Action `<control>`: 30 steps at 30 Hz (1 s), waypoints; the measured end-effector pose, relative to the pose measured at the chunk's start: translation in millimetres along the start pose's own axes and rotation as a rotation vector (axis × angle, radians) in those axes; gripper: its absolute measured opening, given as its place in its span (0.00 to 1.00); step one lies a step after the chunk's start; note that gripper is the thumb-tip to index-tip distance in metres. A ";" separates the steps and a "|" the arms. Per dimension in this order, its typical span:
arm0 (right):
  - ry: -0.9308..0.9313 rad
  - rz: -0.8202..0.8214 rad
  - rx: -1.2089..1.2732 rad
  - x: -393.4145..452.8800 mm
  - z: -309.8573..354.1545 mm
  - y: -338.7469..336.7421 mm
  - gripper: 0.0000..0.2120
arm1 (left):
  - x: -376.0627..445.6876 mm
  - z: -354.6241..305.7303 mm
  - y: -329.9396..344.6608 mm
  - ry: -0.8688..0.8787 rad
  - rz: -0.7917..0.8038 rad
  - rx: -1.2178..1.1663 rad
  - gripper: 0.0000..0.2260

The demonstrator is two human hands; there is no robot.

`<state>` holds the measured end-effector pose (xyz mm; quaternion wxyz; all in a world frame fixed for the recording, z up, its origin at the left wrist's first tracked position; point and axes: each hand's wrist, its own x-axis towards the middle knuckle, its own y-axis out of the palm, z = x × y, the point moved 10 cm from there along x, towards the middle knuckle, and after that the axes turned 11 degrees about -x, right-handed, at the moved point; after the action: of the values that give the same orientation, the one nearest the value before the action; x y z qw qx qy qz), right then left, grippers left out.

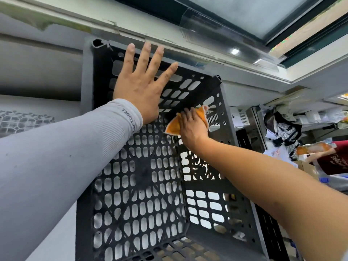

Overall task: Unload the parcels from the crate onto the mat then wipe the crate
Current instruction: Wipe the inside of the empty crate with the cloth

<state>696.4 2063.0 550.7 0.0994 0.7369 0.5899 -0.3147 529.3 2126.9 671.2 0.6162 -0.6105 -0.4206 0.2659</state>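
The left arm wears a snug, pale grey ribbed sleeve [62,147] with small dark lettering printed near its cuff. The right forearm [263,176] is bare.

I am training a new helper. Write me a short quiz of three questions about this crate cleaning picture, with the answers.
1. True or false: the crate has parcels inside.
2. Which of the hands holds the orange cloth? A) left B) right
3. Fill in: the left hand lies flat with ____ fingers on the crate wall.

Key
1. False; no parcels show inside.
2. B; the right hand presses the cloth on the inside of the crate.
3. spread
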 end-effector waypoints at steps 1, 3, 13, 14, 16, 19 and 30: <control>0.036 -0.027 0.006 6.6 -10.8 -7.4 0.35 | -0.1 -0.4 -0.3 0.001 0.002 0.001 0.44; 0.060 -0.097 0.031 12.5 -18.4 -17.5 0.34 | 0.1 -0.4 -0.6 0.003 0.004 0.001 0.43; -0.253 0.159 0.152 -46.9 84.4 31.4 0.29 | 0.5 1.0 0.2 -0.002 0.016 -0.004 0.43; -0.266 0.179 0.149 -52.7 88.9 33.5 0.28 | 0.5 1.5 -0.4 -0.003 0.013 -0.004 0.43; -0.293 0.208 0.113 -66.7 93.5 34.5 0.28 | 0.2 1.5 -1.3 -0.003 0.012 -0.001 0.43; -0.340 0.230 0.075 -87.9 100.2 34.1 0.30 | 0.5 2.3 -1.3 -0.008 0.020 0.004 0.43; -0.199 0.143 0.046 -57.9 56.9 27.0 0.33 | -0.8 0.6 -4.8 -0.005 0.012 0.003 0.42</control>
<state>695.7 1979.1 533.7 0.1628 0.7444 0.5157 -0.3917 527.4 2126.0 675.6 0.6146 -0.6111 -0.4183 0.2719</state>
